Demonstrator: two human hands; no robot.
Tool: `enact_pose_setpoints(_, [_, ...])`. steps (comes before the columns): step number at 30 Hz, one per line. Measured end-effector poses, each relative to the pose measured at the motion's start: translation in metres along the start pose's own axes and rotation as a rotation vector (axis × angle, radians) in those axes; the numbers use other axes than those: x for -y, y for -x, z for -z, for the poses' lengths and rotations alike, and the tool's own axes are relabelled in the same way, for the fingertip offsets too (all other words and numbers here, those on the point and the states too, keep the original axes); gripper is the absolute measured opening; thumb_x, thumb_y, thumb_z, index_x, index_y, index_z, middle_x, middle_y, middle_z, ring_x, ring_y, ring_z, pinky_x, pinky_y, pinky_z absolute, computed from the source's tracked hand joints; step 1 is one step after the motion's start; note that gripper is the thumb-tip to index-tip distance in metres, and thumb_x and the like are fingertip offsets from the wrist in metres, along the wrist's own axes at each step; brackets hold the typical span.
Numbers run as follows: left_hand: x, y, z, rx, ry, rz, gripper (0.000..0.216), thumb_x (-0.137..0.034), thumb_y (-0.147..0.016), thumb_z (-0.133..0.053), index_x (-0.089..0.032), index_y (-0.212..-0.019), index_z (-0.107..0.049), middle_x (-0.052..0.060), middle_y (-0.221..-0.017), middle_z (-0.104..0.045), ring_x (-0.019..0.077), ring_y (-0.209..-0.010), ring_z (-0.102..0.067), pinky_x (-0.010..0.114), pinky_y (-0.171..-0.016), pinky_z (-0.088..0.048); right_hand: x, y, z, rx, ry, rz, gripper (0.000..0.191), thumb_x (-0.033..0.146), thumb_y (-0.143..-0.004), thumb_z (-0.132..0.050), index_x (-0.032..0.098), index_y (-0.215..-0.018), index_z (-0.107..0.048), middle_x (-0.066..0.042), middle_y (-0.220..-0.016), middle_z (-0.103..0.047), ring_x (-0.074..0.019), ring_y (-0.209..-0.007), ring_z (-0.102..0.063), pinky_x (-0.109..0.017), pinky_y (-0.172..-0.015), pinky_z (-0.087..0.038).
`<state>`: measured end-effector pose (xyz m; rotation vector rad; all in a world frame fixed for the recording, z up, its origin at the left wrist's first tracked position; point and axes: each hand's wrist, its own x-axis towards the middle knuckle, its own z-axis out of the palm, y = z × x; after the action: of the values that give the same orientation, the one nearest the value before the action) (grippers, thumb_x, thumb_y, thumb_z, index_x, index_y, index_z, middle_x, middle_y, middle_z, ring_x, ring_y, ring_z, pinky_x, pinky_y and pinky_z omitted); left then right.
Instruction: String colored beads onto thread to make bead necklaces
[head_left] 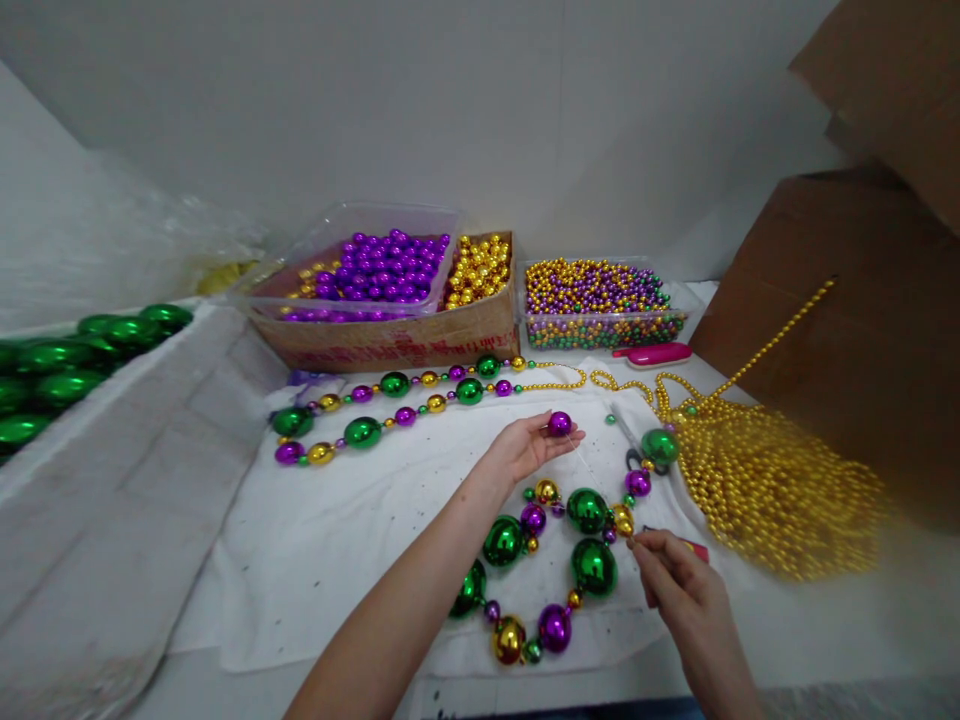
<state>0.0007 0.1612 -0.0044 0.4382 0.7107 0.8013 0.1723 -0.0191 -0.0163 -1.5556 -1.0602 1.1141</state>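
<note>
Purple and glossy, a bead (559,424) sits between thumb and fingers of the left hand (517,450), presumably to steady its thread (579,453); the right hand (679,575) pinches narrowly beside a gold bead (622,519), hold unclear; the beaded strand (595,567) lies on white cloth (322,540), probably against rolling.

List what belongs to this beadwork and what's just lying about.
Belongs, apparently:
purple bead in left fingers
beaded strand at right fingers
purple-bead tub
small-bead tub
gold strands
scissors

Lying about, apparently:
pink implement
brown carton
partly hidden red object
</note>
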Motion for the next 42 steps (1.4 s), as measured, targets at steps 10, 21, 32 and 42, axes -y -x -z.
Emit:
enact_pose_setpoints(10, [0.013, 0.007, -0.005, 0.096, -0.002, -0.077, 0.017, -0.013, -0.088, -0.046, -0.007, -0.091, -0.061, 0.014, -0.087, -0.07, 0.0254, -0.088, -0.068, 0.04, -0.093, -0.044, 0.001, -0.002, -0.003, -0.029, -0.03, -0.042, 0.033, 0.049, -0.079, -0.058, 0.017, -0.085, -0.058, 0.005, -0.056, -0.042, -0.0107, -0.052, -0.039, -0.022, -0.047, -0.029])
enact_pose_setpoints(21, [0.024, 0.019, -0.005, 0.24, 0.064, -0.11, 0.023, -0.013, -0.089, -0.044, -0.005, -0.104, -0.061, 0.018, -0.1, -0.067, 0.0286, -0.101, -0.063, 0.045, -0.1, -0.039, -0.002, 0.0, -0.005, -0.027, -0.049, -0.044, 0.036, 0.052, -0.079, -0.057, 0.017, -0.088, -0.058, 0.006, -0.054, -0.038, -0.0102, -0.05, -0.034, -0.023, -0.046, -0.023])
enact_pose_setpoints(32, [0.028, 0.032, -0.016, 0.319, -0.045, -0.088, 0.022, -0.013, -0.088, -0.048, -0.009, -0.107, -0.06, 0.016, -0.106, -0.065, 0.0263, -0.101, -0.063, 0.045, -0.1, -0.038, -0.001, -0.003, -0.012, -0.049, -0.133, -0.011, 0.032, 0.048, -0.079, -0.059, 0.016, -0.085, -0.059, 0.005, -0.054, -0.041, -0.009, -0.049, -0.036, -0.021, -0.044, -0.025])
enact_pose_setpoints(42, [0.012, -0.033, -0.029, -0.048, -0.62, -0.224, 0.011, -0.024, -0.08, -0.06, -0.014, -0.081, -0.062, 0.009, -0.095, -0.065, 0.0167, -0.079, -0.063, 0.032, -0.078, -0.048, -0.005, -0.008, -0.005, -0.069, -0.335, -0.059, 0.029, 0.047, -0.08, -0.06, 0.018, -0.082, -0.056, 0.006, -0.057, -0.042, -0.0053, -0.043, -0.029, -0.018, -0.038, -0.02])
